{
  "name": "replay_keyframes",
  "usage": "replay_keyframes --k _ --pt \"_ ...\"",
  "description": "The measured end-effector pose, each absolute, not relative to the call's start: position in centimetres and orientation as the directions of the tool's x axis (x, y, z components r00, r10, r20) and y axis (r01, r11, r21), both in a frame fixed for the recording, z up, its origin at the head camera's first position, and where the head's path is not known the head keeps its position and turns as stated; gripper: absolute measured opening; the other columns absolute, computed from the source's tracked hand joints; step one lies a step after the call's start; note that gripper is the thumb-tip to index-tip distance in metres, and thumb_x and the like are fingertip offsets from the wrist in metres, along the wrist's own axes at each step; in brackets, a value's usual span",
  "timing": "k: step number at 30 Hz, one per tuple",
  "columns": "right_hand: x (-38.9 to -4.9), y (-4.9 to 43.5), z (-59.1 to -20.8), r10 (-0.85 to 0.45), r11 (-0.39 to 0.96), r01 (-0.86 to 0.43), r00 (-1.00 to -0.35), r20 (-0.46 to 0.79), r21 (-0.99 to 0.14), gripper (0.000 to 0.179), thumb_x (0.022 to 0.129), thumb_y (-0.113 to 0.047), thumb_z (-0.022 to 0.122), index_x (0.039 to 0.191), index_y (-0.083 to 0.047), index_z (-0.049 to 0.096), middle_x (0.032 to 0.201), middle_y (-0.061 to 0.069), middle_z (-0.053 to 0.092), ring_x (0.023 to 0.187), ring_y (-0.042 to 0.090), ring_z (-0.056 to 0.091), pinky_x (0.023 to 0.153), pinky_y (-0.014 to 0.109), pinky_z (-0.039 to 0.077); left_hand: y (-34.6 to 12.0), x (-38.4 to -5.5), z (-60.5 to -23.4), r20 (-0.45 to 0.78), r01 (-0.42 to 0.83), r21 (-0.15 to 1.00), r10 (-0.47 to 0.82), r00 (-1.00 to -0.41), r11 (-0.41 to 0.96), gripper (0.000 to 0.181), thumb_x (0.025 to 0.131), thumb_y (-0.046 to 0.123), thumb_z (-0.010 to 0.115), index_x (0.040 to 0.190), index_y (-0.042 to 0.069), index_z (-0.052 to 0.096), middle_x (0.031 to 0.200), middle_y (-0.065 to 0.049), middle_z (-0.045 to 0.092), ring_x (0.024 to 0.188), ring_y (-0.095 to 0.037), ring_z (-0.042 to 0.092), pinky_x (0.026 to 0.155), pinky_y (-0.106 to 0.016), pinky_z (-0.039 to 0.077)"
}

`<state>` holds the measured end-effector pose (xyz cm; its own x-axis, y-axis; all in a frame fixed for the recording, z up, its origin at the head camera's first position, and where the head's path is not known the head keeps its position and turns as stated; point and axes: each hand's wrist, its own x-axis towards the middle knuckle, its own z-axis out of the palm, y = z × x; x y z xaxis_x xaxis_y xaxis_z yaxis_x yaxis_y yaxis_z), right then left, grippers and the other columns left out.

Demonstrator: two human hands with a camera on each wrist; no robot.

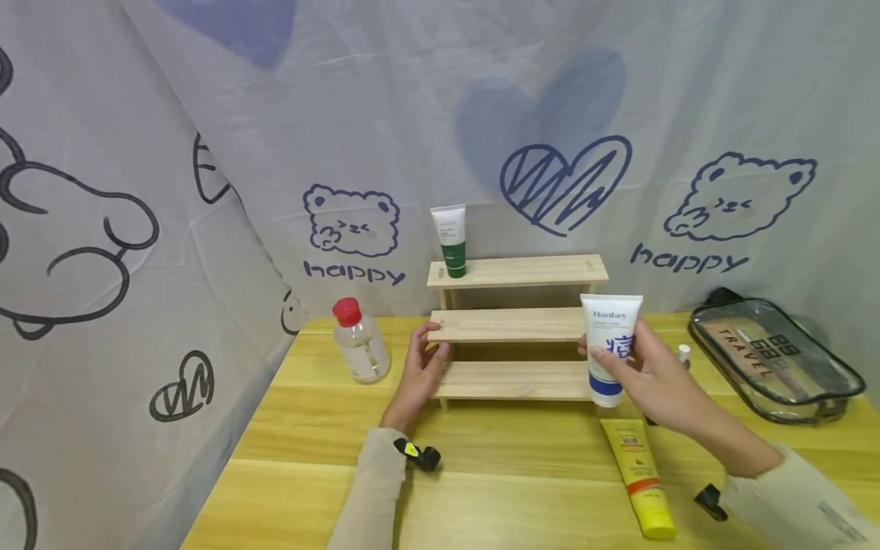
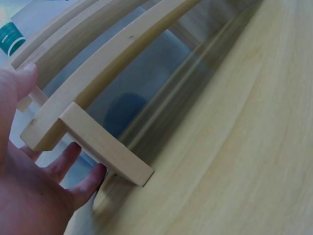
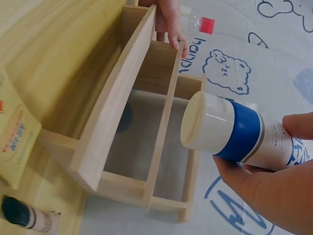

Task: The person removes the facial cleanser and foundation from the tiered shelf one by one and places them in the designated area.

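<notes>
My right hand [image 1: 653, 370] grips a white tube with a blue band [image 1: 606, 328], its cap downward, in front of the right end of a three-tier wooden rack [image 1: 509, 325]. In the right wrist view the tube's white cap [image 3: 195, 122] points toward the rack. My left hand [image 1: 421, 374] holds the rack's left end; in the left wrist view its thumb [image 2: 27, 78] lies on a shelf and the other fingers are by the side support. On the top shelf's left end stands a white and green tube [image 1: 451, 243].
A yellow tube [image 1: 639, 477] lies on the table below my right hand. Left of the rack stands a clear bottle with a red cap [image 1: 362, 344]. A clear travel pouch [image 1: 777, 363] lies at the right. Behind hangs a printed curtain [image 1: 412, 114]. A small dark-capped container [image 3: 29, 215] lies near the rack.
</notes>
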<state>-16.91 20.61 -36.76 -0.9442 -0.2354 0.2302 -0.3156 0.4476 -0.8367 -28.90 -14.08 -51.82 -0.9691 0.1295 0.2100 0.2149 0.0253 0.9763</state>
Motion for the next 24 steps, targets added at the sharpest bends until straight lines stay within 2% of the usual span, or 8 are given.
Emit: replay_keyframes --k 3,7,10,13,16,20,24 --pt "-16.7 21.2 -37.2 -0.223 0.464 -0.288 -0.953 0.204 -0.838 0.050 0.116 -0.017 0.054 0.161 -0.004 0.037 0.143 0.020 0.069 0.132 0.035 0.069 0.110 0.062 0.056 -14.1 -28.8 -51.8 0.209 0.214 0.977 0.128 -0.969 0.024 0.043 0.115 0.016 0.058 0.154 0.015 0.040 0.164 -0.021 0.047 0.147 -0.045 0.053 0.114 -0.037 0.046" --pt "-16.5 22.0 -37.9 -0.216 0.473 -0.267 -0.959 0.183 -0.840 0.049 0.116 -0.017 0.053 0.161 -0.005 0.037 0.142 0.018 0.069 0.124 0.008 0.069 0.105 0.047 0.060 -14.0 -28.7 -51.7 0.211 0.215 0.976 0.129 -0.969 0.017 0.044 0.114 0.015 0.058 0.154 0.014 0.040 0.164 -0.021 0.046 0.147 -0.046 0.053 0.113 -0.035 0.046" --pt "-16.3 22.5 -38.4 -0.207 0.474 -0.252 -0.963 0.171 -0.844 0.050 0.116 -0.017 0.053 0.161 -0.004 0.036 0.142 0.020 0.069 0.119 -0.007 0.064 0.103 0.046 0.061 -14.0 -28.6 -51.7 0.220 0.224 0.974 0.130 -0.967 0.019 0.044 0.114 0.015 0.058 0.154 0.013 0.039 0.164 -0.022 0.046 0.147 -0.048 0.052 0.113 -0.035 0.047" --pt "-16.0 23.1 -38.9 -0.189 0.488 -0.221 -0.971 0.145 -0.844 0.053 0.117 -0.020 0.053 0.164 -0.004 0.032 0.144 0.023 0.068 0.117 -0.010 0.063 0.102 0.049 0.062 -14.0 -28.6 -51.8 0.227 0.232 0.972 0.131 -0.965 0.023 0.044 0.114 0.015 0.058 0.154 0.012 0.039 0.163 -0.023 0.047 0.146 -0.049 0.053 0.113 -0.035 0.047" --pt "-15.7 23.8 -39.5 -0.175 0.499 -0.196 -0.977 0.124 -0.844 0.056 0.117 -0.019 0.053 0.164 -0.002 0.030 0.145 0.026 0.067 0.115 -0.012 0.063 0.099 0.037 0.062 -14.0 -28.7 -51.8 0.223 0.227 0.974 0.133 -0.966 0.020 0.044 0.114 0.015 0.058 0.154 0.013 0.040 0.164 -0.023 0.047 0.146 -0.048 0.053 0.113 -0.035 0.047" --pt "-15.2 24.7 -40.3 -0.162 0.504 -0.170 -0.982 0.101 -0.847 0.055 0.116 -0.016 0.053 0.163 0.002 0.031 0.144 0.029 0.067 0.111 -0.013 0.063 0.091 0.020 0.056 -14.1 -28.8 -51.9 0.222 0.226 0.974 0.135 -0.966 0.009 0.044 0.115 0.015 0.057 0.155 0.013 0.039 0.163 -0.022 0.047 0.146 -0.047 0.054 0.111 -0.033 0.047" --pt "-14.9 25.6 -41.0 -0.143 0.524 -0.139 -0.987 0.074 -0.840 0.054 0.116 -0.018 0.054 0.161 0.003 0.033 0.142 0.029 0.067 0.109 -0.013 0.063 0.088 0.019 0.055 -14.0 -28.8 -51.9 0.227 0.230 0.973 0.134 -0.964 0.005 0.043 0.115 0.015 0.057 0.154 0.013 0.039 0.162 -0.022 0.048 0.146 -0.047 0.054 0.111 -0.032 0.048"
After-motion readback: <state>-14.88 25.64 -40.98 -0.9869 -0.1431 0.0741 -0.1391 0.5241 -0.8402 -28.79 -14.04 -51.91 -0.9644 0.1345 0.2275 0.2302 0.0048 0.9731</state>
